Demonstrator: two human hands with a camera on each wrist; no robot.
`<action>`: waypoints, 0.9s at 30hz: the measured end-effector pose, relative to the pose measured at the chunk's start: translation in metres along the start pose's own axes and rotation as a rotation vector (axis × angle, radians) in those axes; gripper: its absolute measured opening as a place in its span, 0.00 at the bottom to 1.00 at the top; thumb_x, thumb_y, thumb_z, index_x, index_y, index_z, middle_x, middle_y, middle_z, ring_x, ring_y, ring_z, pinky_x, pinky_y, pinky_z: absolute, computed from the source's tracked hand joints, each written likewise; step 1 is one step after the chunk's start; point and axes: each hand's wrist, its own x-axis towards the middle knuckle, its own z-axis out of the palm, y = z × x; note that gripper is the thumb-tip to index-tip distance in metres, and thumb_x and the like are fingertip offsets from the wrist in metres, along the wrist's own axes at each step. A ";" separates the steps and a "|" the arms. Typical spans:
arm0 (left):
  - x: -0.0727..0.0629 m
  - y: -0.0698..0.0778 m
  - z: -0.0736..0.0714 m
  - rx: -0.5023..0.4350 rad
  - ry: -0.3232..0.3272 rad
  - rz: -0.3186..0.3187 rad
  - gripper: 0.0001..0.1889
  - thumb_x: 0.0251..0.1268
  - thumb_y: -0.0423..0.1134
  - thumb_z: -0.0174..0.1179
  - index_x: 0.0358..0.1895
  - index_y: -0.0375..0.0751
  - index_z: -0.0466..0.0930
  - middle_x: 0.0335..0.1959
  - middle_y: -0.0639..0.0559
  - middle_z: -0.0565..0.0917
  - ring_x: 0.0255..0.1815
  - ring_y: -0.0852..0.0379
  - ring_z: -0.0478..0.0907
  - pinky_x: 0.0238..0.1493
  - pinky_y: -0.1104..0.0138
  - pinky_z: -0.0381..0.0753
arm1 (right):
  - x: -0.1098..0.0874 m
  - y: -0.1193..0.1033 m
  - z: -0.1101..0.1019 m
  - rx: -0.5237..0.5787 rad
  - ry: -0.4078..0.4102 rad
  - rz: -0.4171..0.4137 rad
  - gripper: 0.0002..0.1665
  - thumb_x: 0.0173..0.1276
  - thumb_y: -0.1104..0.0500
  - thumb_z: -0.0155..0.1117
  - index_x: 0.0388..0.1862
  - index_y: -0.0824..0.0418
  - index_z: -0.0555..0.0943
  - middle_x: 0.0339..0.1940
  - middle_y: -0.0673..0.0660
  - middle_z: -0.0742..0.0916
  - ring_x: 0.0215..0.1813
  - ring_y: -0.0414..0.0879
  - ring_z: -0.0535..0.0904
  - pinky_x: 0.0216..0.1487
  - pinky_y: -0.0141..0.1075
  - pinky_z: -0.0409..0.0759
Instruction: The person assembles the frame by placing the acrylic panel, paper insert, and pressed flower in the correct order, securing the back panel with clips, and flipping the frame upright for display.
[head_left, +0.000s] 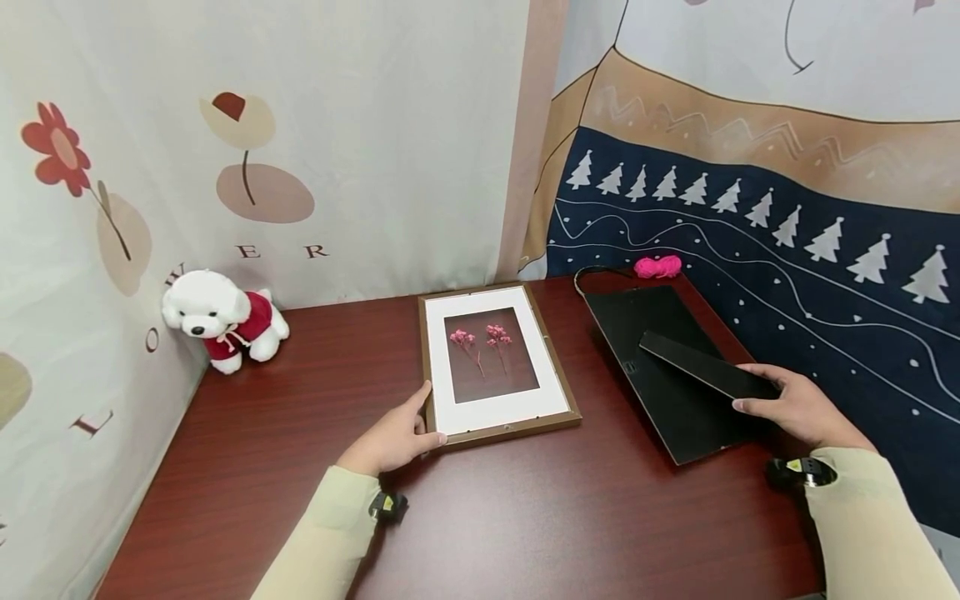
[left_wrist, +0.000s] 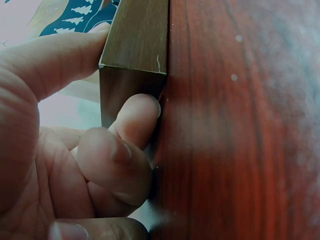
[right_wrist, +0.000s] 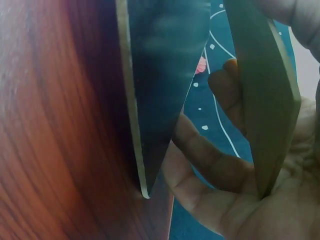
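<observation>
A wooden picture frame [head_left: 501, 431] lies on the table with a white mat and two pink dried flower sprigs [head_left: 480, 342] in its dark window. My left hand [head_left: 393, 433] grips its near left corner. In the left wrist view, the fingers [left_wrist: 137, 117] bend against the brown wooden corner [left_wrist: 132, 45]. At the right, a black backing board [head_left: 637, 392] is tilted, one corner low by the table. My right hand [head_left: 798, 408] holds the board's stand leg [head_left: 708, 367], which angles away from the panel. The right wrist view shows the leg [right_wrist: 265, 95] between thumb and fingers.
A white plush dog [head_left: 217, 308] in a red top sits at the back left of the brown table [head_left: 337, 358]. Behind the board lie a pink yarn bundle [head_left: 658, 267] and a dark cord loop [head_left: 581, 277]. Printed curtains [head_left: 397, 150] hang along the back and sides.
</observation>
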 end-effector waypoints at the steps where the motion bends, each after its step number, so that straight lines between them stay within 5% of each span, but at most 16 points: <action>1: 0.000 0.000 0.000 0.001 -0.001 0.001 0.56 0.70 0.44 0.71 0.87 0.38 0.38 0.23 0.51 0.79 0.23 0.57 0.74 0.29 0.63 0.74 | 0.000 0.000 0.001 0.013 0.001 -0.002 0.40 0.71 0.47 0.74 0.74 0.64 0.74 0.53 0.64 0.84 0.42 0.42 0.77 0.41 0.32 0.73; 9: 0.000 0.001 0.000 0.002 -0.005 0.006 0.56 0.70 0.45 0.71 0.87 0.38 0.38 0.23 0.52 0.79 0.23 0.57 0.75 0.29 0.63 0.74 | 0.005 -0.017 0.008 0.026 0.022 -0.006 0.40 0.72 0.44 0.73 0.75 0.62 0.74 0.59 0.65 0.84 0.47 0.43 0.77 0.45 0.31 0.74; 27: 0.000 -0.001 0.000 0.004 -0.003 0.010 0.56 0.70 0.45 0.71 0.87 0.38 0.38 0.23 0.52 0.80 0.23 0.57 0.75 0.30 0.63 0.75 | 0.035 -0.118 0.064 0.126 0.072 -0.062 0.41 0.67 0.50 0.77 0.74 0.64 0.74 0.64 0.69 0.83 0.56 0.60 0.79 0.53 0.45 0.79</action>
